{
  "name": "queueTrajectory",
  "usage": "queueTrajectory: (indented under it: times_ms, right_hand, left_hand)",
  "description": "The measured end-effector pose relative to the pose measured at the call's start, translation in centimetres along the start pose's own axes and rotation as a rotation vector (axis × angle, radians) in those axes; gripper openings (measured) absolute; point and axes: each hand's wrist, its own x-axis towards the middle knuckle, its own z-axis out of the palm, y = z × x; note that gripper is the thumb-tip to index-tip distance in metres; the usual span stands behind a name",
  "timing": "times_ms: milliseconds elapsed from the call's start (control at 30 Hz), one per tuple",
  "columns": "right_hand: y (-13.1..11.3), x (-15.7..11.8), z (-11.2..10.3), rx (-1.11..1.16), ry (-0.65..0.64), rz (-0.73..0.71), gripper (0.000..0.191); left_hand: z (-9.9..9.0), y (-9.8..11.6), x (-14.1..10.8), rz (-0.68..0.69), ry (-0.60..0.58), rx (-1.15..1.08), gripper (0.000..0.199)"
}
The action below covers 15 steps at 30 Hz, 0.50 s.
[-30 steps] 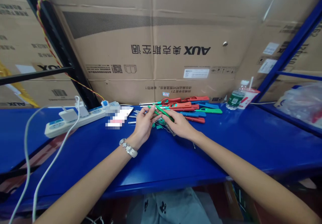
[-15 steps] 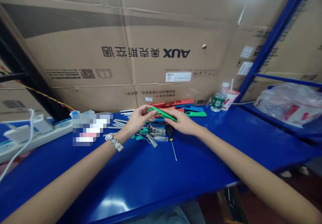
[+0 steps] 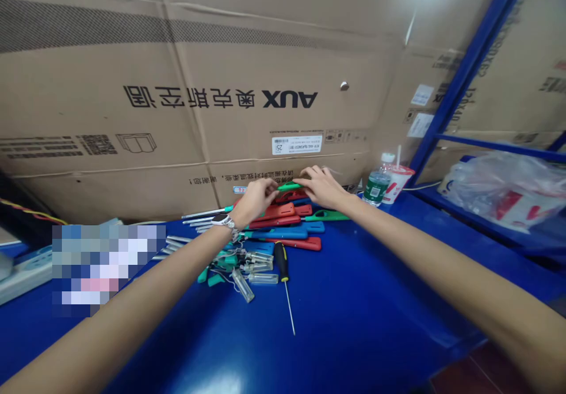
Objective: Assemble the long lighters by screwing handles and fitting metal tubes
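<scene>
A green plastic piece (image 3: 289, 186) is held between both hands above the back of a pile. My left hand (image 3: 256, 200) pinches its left end, and my right hand (image 3: 322, 186) has fingers closed on its right end. Beneath them lie red handles (image 3: 279, 210), blue handles (image 3: 287, 233) and a green handle (image 3: 333, 215), with metal rods (image 3: 206, 213) pointing left. In front are clear plastic cartridges (image 3: 243, 285) with wires and small green parts (image 3: 216, 279). A black and yellow screwdriver (image 3: 283, 270) lies to their right.
Behind the blue table (image 3: 354, 299) stands a large cardboard box (image 3: 221, 34). A water bottle (image 3: 377, 183) and a red-lidded cup (image 3: 399, 181) stand at the back right. At left is a power strip (image 3: 30, 273); a plastic bag (image 3: 513, 187) rests far right.
Both hands have moved toward the back of the pile with the green piece, uncovering more of the red and blue handles. The camera view has shifted.
</scene>
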Motion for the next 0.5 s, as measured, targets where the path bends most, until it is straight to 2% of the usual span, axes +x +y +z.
queueTrajectory:
  times_ms: [133,267,367,500]
  right_hand:
    - [0.2,-0.4,1.1,-0.095,-0.040,0.012,0.044]
    - [0.0,-1.0,1.6,0.028,-0.097,0.084,0.051]
    - [-0.2,-1.3,1.7,0.146,-0.037,0.150,0.050]
    - [-1.4,-1.8,1.4,0.256,0.059,0.188,0.041]
  left_hand:
    - [1.1,-0.5,0.7,0.010,-0.077,0.087,0.017]
    - [2.0,-1.0,1.2,0.004,-0.112,0.125,0.021]
    - [2.1,-1.2,1.2,0.063,-0.108,0.159,0.023]
    - [1.0,-1.2,0.3,0.075,-0.061,0.112,0.022]
